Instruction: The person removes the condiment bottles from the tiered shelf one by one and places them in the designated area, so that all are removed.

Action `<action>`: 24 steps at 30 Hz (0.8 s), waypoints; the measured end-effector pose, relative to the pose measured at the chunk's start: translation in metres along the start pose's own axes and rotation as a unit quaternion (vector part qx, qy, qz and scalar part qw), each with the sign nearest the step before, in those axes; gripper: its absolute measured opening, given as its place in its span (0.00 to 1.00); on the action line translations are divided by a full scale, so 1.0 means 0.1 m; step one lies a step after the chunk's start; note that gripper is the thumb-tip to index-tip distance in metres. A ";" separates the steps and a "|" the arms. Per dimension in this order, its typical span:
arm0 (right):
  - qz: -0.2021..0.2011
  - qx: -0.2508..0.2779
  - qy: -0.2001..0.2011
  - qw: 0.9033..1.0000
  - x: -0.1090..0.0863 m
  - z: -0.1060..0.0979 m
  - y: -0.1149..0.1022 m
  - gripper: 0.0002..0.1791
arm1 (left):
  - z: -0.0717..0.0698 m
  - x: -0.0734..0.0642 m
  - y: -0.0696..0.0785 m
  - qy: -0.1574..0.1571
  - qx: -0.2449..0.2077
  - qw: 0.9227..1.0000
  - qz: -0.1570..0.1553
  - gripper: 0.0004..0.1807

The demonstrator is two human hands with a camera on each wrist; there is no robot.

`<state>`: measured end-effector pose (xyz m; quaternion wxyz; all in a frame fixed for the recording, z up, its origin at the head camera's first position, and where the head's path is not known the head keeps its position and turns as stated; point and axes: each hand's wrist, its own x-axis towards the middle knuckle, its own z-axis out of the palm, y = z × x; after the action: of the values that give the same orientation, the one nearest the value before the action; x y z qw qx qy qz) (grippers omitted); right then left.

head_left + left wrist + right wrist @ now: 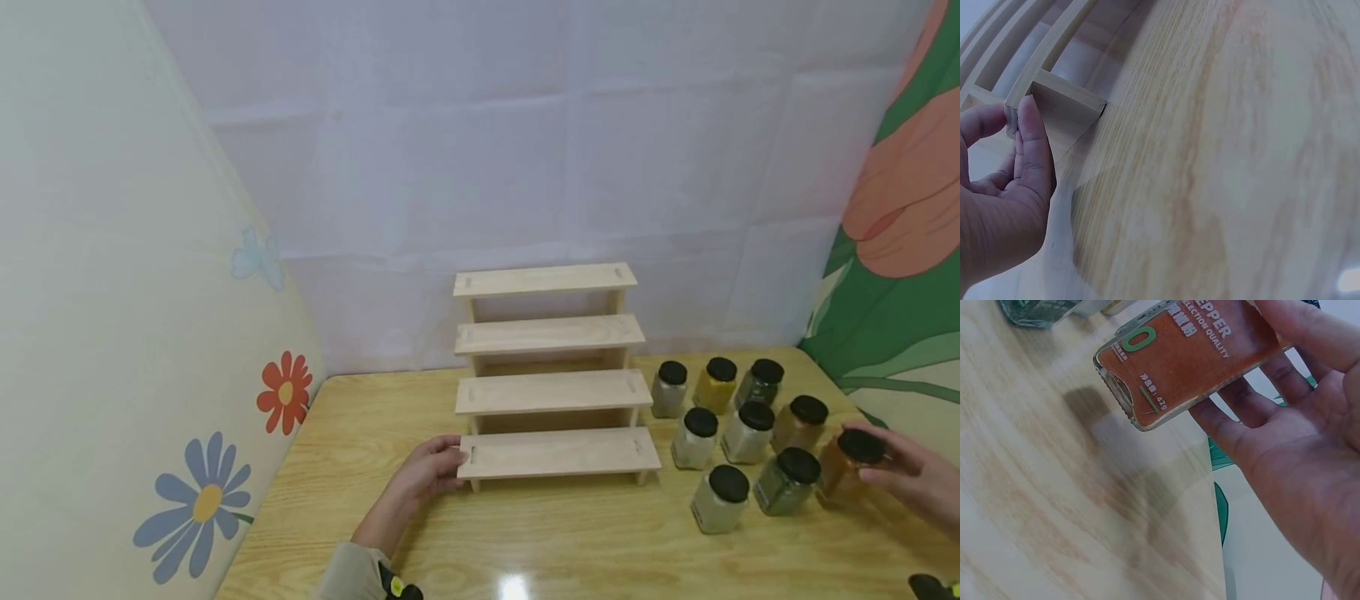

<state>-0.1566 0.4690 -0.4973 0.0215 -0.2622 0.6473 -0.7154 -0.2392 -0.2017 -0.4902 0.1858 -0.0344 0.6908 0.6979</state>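
Note:
A pale wooden four-step rack (555, 454) stands against the back cloth, its steps bare. My left hand (426, 475) pinches the left end of its lowest step; in the left wrist view the thumb and forefinger close on the board's edge (1019, 90). At the right, my right hand (911, 483) grips a spice jar (838, 477) with a black lid. Its reddish-brown powder and a label reading "PEPPER" show in the right wrist view, where the glass base points toward the tabletop and fingers wrap its side.
Several black-lidded spice jars stand right of the rack, among them a yellow one (715, 387), a green one (786, 483) and a pale one (720, 502). A flower-printed wall (112, 333) borders the wooden table (570, 533) on the left; a cloth (420, 183) hangs behind.

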 end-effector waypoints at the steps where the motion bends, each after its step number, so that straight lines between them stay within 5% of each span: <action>1: 0.000 0.001 -0.001 1.000 0.00 0.00 0.01 0.42 | 0.00 0.00 0.00 0.000 0.001 1.000 -0.001 0.29; 24: 0.060 -0.065 0.027 0.996 -0.04 0.04 0.11 0.39 | 0.00 0.02 0.00 0.004 0.000 1.000 -0.006 0.29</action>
<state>-0.1553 0.4650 -0.5088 0.0300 -0.2048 0.7071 -0.6761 -0.2411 -0.2017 -0.4906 0.1874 -0.0415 0.6916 0.6963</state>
